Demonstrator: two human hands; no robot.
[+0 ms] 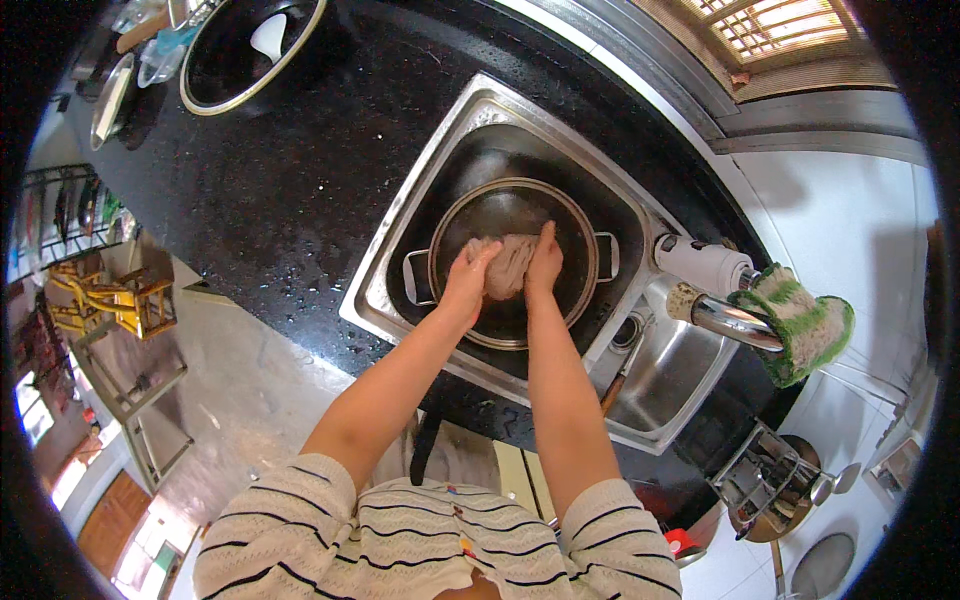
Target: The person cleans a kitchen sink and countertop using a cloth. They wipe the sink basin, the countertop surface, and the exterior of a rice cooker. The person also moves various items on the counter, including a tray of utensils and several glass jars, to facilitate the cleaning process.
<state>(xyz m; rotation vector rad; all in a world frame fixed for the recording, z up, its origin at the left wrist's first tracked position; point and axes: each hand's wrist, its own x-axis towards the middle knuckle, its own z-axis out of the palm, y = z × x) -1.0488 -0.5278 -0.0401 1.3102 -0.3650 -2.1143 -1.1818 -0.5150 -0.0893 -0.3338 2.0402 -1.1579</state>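
Observation:
My left hand [468,282] and my right hand [543,265] both grip a crumpled greyish-beige cloth [511,264], one at each side of it. The hands are close together with the cloth bunched between them. Beneath is a round dark pot [513,345] with a metal rim and two loop handles, sitting in the large basin of a steel sink [385,240]. Both hands are over the pot's opening. Whether the cloth touches the pot's inside, I cannot tell.
Right of the pot stand a white faucet unit [695,260] and a chrome spout [735,320] draped with a green-and-white cloth [815,330]. A smaller basin [668,385] holds a wooden-handled utensil [613,392]. A utensil rack [762,470] is lower right; a gold-rimmed dark round vessel [215,80] is upper left.

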